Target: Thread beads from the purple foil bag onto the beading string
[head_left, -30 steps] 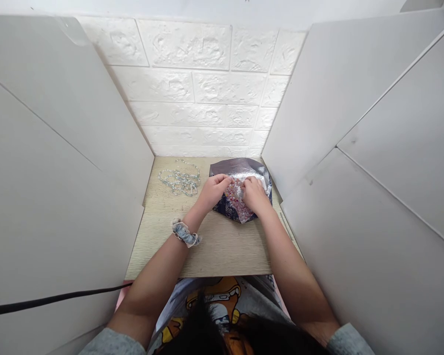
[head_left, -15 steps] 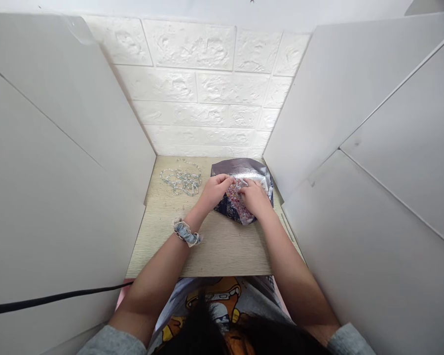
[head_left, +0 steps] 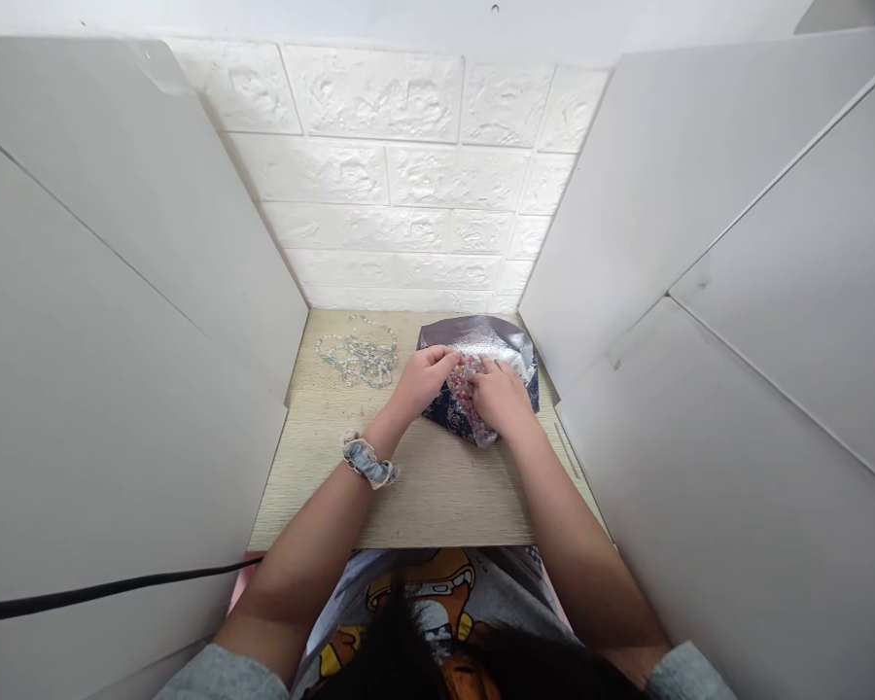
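A shiny dark purple foil bag (head_left: 481, 338) lies at the back right of the wooden table (head_left: 423, 486). On it rests a small clear packet of pink beads (head_left: 465, 384). My left hand (head_left: 424, 377) and my right hand (head_left: 499, 394) sit side by side on that packet, fingers curled and pinching its top edge. A blue scrunchie (head_left: 366, 460) is round my left wrist.
A loose heap of pale beaded strings (head_left: 357, 353) lies at the back left of the table. White panels close in both sides, a white brick-pattern wall stands behind. A black cable (head_left: 102, 588) runs along the lower left.
My right hand has slid a little toward my left over the bead packet. The view has shifted slightly; the bag and the beaded strings stay put.
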Available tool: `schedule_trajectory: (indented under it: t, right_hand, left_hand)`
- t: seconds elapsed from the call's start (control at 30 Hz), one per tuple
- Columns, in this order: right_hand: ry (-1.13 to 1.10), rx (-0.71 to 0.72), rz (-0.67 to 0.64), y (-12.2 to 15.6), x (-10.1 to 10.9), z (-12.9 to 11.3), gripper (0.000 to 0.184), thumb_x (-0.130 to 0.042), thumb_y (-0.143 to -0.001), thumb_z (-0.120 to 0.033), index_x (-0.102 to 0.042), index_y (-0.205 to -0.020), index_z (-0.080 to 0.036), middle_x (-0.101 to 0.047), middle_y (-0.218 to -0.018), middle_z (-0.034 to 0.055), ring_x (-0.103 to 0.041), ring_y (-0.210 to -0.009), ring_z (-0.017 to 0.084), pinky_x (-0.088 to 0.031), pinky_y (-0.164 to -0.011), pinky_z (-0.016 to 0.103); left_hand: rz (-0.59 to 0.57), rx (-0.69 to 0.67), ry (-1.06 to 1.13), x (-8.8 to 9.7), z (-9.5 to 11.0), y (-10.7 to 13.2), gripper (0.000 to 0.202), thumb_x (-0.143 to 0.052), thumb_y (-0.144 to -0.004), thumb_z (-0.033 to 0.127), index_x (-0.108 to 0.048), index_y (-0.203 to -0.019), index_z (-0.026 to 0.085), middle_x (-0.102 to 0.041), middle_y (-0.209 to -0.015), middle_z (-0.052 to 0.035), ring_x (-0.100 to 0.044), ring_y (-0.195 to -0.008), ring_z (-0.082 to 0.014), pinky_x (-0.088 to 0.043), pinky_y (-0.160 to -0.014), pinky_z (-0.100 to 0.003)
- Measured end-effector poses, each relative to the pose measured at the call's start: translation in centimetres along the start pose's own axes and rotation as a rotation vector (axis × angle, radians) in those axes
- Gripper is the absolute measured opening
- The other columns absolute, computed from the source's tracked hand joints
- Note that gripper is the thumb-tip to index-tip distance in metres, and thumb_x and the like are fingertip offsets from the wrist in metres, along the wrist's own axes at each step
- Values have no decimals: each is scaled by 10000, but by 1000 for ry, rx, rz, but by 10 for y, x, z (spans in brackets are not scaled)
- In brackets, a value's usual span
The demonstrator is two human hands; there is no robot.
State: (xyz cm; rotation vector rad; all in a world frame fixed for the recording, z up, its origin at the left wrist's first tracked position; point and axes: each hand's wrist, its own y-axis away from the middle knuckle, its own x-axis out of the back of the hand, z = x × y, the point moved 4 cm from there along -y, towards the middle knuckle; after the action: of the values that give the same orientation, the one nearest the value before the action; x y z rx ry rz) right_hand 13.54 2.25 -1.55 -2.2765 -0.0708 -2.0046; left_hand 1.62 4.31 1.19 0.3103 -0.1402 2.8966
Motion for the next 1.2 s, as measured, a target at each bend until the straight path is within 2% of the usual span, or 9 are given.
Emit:
schedule_trajectory:
  t: [0.13, 0.27, 0.37, 0.47, 0.6, 0.8, 0.97, 1.2]
  right_hand:
    - [-45, -19, 154, -2, 5, 6, 265, -376, -810, -177, -577, -976, -130, -443, -1239, 117, -413, -1084, 226, -361, -869, 328]
    - [-197, -44, 235, -4, 9, 12, 208, -393, -796, -154, -595, -845, -145, -541, -1055, 96, -479, -962, 189, -376, -822, 300]
    - [-490, -19, 323, -6, 14, 13, 157, -452, -770, -184, -607, -778, -163, -578, -983, 67, -507, -922, 170, -385, -812, 290]
    - [-914, -16, 402, -7, 18, 14, 124, -536, -727, -256, -627, -748, -174, -620, -911, 43, -546, -856, 160, -414, -780, 288]
    - [-1363, -45, 327, -8, 15, 13, 180, -624, -653, -319, -652, -769, -185, -650, -797, 17, -578, -770, 151, -439, -755, 300]
    - [-1700, -12, 123, -10, 5, 7, 180, -681, -599, -329, -672, -741, -219, -656, -733, -9, -587, -725, 135, -457, -769, 314]
    - [-1835, -16, 73, -8, 7, 3, 179, -715, -565, -320, -671, -708, -221, -654, -699, -19, -587, -690, 118, -466, -775, 307]
    - [-1863, -6, 46, -7, 8, 2, 191, -725, -560, -309, -672, -720, -219, -656, -699, -17, -590, -684, 118, -477, -762, 300]
  left_hand:
    - [2, 7, -1, 0, 1, 0, 226, -476, -713, 344, -580, -680, 146, -374, -413, 47, -371, -436, -84, -299, -460, -209]
    - [-5, 1, -5, 0, 1, 0, 224, -474, -714, 339, -579, -681, 144, -366, -415, 50, -354, -431, -79, -292, -461, -207]
    - [-8, 3, 0, 0, 1, 0, 222, -477, -716, 332, -575, -676, 137, -347, -413, 56, -324, -418, -68, -274, -448, -203]
    - [-11, 0, 8, 0, 1, 0, 235, -473, -720, 343, -569, -677, 132, -325, -409, 63, -301, -410, -62, -255, -439, -201]
    - [-29, -20, 8, -1, 4, 2, 230, -469, -720, 334, -563, -669, 130, -317, -403, 66, -292, -410, -60, -241, -434, -201]
    - [-96, -97, 10, -4, 10, 4, 234, -463, -721, 330, -529, -616, 131, -341, -422, 61, -297, -431, -58, -242, -448, -204]
    - [-114, -161, 41, -3, 12, 5, 211, -464, -708, 309, -529, -617, 131, -346, -439, 58, -311, -457, -63, -261, -472, -207]
    - [-126, -208, 49, -3, 13, 6, 209, -468, -711, 295, -509, -587, 132, -354, -465, 53, -317, -478, -61, -276, -488, -204]
